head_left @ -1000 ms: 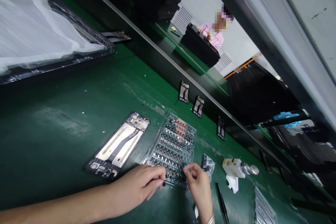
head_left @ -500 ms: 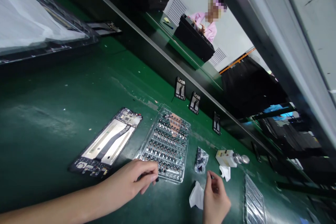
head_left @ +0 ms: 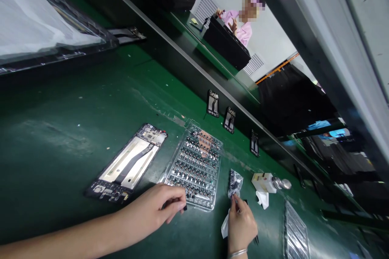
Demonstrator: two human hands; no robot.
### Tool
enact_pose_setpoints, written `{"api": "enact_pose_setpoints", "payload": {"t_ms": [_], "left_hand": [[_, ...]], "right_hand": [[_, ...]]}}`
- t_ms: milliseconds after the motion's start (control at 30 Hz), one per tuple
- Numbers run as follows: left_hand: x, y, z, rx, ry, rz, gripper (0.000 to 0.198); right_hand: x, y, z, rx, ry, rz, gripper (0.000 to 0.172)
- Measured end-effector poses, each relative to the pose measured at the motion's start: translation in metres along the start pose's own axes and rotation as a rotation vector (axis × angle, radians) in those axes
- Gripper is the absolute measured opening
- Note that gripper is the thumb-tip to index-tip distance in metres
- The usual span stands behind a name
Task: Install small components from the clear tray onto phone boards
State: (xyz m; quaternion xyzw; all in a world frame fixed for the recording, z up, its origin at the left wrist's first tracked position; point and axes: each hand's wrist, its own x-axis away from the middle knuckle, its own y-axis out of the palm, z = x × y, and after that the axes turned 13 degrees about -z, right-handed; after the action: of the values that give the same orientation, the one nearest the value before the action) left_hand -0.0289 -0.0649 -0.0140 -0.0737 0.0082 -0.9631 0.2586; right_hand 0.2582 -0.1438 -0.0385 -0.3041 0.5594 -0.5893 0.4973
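My left hand (head_left: 170, 202) is closed in a pinch on a small black part (head_left: 185, 207), just off the near corner of a clear plastic tray (head_left: 209, 205). Rows of small dark components fill that tray. My right hand (head_left: 242, 222) has its fingertips pressed together at the near end of a small clear bag (head_left: 235, 182) of black pieces; whatever is between them is hidden. A thin dark tool (head_left: 257, 240) shows partly from under this hand, as does a white wipe (head_left: 225, 226). Left of the tray lies an opened phone body (head_left: 130, 166) with its flex cable exposed.
A white bottle with a metal top (head_left: 264, 182) lies near another white wipe (head_left: 262, 200). Another clear tray (head_left: 296, 230) is at right. Several phone bodies (head_left: 213, 103) line the ledge. A black tray with white sheeting (head_left: 54, 36) stands at left. Beyond the partition sits a co-worker (head_left: 240, 26) in pink.
My right hand has moved left and forward to the small bag, uncovering part of the dark tool and covering more of the wipe. My left hand has stayed nearly still with its black part.
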Motion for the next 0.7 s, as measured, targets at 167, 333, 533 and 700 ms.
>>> {"api": "enact_pose_setpoints", "payload": {"t_ms": [167,333,533,700], "left_hand": [[0.000,0.002,-0.002,0.103,-0.007,-0.011,0.024],[-0.002,0.002,-0.005,0.273,0.005,-0.024,0.023],[-0.003,0.001,-0.009,0.338,0.016,-0.026,0.023],[-0.003,0.002,-0.009,0.357,0.021,-0.029,0.024]], "right_hand": [[-0.001,0.004,0.002,-0.061,0.073,0.070,0.042],[-0.002,0.001,-0.003,-0.118,0.152,0.051,0.038],[-0.005,-0.001,-0.006,-0.200,0.212,-0.048,0.028],[-0.003,-0.011,-0.011,-0.334,0.219,-0.053,0.033]]}}
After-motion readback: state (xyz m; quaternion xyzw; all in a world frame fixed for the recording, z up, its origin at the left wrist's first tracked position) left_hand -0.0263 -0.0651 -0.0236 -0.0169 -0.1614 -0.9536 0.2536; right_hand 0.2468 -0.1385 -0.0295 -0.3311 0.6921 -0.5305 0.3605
